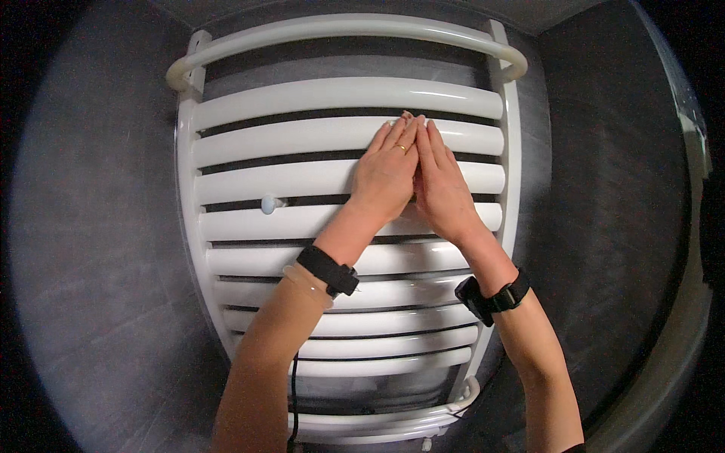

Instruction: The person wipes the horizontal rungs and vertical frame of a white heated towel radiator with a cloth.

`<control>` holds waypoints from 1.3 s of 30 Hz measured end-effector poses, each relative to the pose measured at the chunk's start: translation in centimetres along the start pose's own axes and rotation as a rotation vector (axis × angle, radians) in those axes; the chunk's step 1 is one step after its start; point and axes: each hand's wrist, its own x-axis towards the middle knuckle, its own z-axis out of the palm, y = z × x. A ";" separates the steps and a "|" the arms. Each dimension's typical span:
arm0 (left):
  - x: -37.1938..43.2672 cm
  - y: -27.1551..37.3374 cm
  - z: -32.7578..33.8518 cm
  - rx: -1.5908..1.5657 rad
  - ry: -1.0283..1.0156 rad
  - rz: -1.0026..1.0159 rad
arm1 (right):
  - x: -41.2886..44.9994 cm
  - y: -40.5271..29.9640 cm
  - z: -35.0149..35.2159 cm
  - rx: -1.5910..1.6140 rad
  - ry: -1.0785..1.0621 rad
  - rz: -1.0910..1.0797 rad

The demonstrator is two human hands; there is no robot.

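A white metal towel radiator with several flat crossbars fills the middle of the view. My left hand, with a gold-coloured ring on one finger, lies back outward over the upper crossbars. Against it on the right rests my right hand; the fingertips of both meet near the second flat bar. A small whitish and reddish bit shows at the left fingertips, too small to identify. The palms are hidden, so whether anything lies under them cannot be told. Black straps circle both wrists.
Dark grey tiled walls stand behind and beside the radiator. A round pale knob sticks out between crossbars left of my hands. Curved rails project at the radiator's top and bottom. A black cable hangs beside my left forearm.
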 end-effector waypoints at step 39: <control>-10.4 -16.8 -10.9 0.495 0.087 -0.497 | 0.5 -5.0 3.0 -0.201 0.222 0.068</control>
